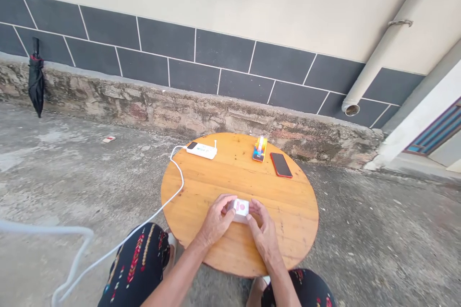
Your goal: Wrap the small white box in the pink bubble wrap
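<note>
A small white box [241, 207] with a pink print on its top lies on the round wooden table [288, 216], near the side closest to me. Around its left side my left hand [218, 219] is curled, thumb and fingers against it. My right hand [264, 230] grips the opposite side the same way, its thumb at the near right corner. The box sits between both hands, and its sides are partly hidden by the fingers.
Toward the table's far edge are a white power strip [202, 150] with a white cable [182, 180], a colourful tape dispenser [260, 148] and a red-edged phone [281, 165]. A stone ledge and tiled wall stand beyond; a black umbrella [36, 79] leans at left.
</note>
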Demonstrator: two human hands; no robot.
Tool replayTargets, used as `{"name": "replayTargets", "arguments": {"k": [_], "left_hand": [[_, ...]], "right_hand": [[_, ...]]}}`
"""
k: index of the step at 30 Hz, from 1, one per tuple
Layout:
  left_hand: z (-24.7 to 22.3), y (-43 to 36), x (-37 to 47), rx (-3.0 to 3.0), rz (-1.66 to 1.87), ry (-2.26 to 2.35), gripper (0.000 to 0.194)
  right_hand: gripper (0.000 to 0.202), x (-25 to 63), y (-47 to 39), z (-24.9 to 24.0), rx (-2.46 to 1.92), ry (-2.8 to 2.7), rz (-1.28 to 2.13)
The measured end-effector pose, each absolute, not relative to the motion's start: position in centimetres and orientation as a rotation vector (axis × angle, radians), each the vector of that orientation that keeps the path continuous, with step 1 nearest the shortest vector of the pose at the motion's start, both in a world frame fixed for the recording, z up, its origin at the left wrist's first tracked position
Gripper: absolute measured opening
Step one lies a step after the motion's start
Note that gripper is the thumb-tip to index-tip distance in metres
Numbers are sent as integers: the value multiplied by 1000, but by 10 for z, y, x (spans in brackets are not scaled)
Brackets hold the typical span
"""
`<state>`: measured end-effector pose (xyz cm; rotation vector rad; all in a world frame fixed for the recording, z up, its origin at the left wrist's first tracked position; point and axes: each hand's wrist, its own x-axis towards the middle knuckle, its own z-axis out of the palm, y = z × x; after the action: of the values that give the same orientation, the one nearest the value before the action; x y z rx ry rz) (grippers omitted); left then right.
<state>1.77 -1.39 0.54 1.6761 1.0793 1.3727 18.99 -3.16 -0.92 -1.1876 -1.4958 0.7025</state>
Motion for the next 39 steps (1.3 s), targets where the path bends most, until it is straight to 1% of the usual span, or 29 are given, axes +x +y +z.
{"name": "replayTargets", "arguments": {"k": [9,12,17,19,23,26,31,39], "left_hand": [[1,-14,19,1644,1407,1104,38],[-2,-13,19,1630,1413,1110,42],[-4,-11,17,1603,1364,1071,43],[-4,-10,17,1581,1363,1068,44],[-5,-10,18,1524,1407,1094,45],[-7,-9,16,1458,1471,1134,43],[-10,-6,11,1320,1561,1218,36],[-10,-4,11,1240,1572,1256,32]], "right_hand": [[45,191,-34,-10,-1196,-1495,622],[47,191,-35,-8,-1153,-1490,701],[47,191,-32,-7,-1074,-1461,834],[46,191,-31,-8,-1131,-1448,789],[36,192,-30,-9,-1313,-1349,587],[34,192,-30,-11,-1334,-1310,519],[32,192,-28,-14,-1293,-1320,492],[31,195,-26,-18,-1278,-1358,505]]}}
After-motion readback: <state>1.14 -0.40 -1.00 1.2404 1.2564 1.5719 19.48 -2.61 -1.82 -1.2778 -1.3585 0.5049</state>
